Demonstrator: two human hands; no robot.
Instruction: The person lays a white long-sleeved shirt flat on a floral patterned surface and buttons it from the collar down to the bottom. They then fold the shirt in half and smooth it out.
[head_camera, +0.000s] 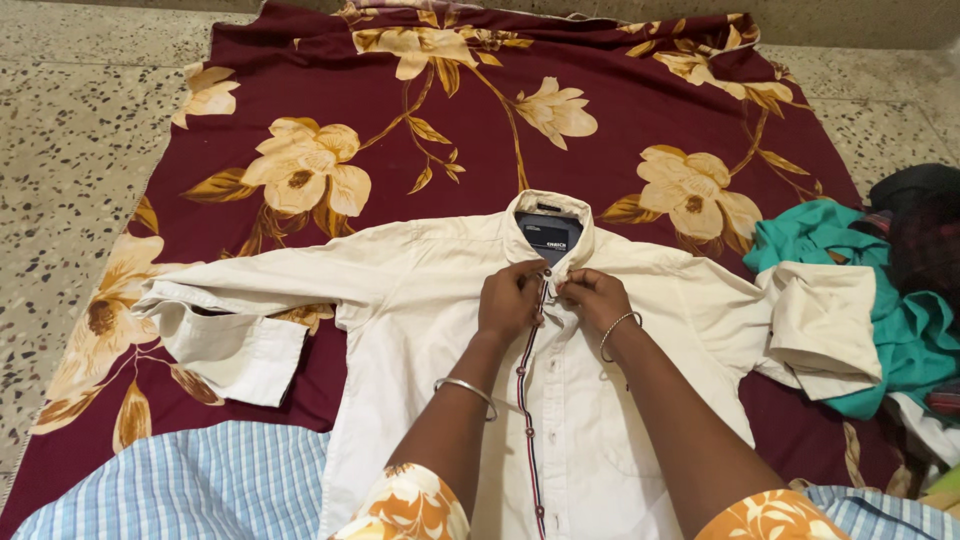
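Cream shirt (420, 300) lies flat on a maroon floral sheet (620, 110) over speckled floor (60, 120); left hand (510, 300) and right hand (592, 295) pinch its placket below the collar, teal clothes (900, 330) beside its sleeve.

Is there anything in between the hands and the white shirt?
Nothing visible. The left hand and right hand rest directly on the cream shirt, pinching its front placket just below the collar. The teal cloth lies off to the side.
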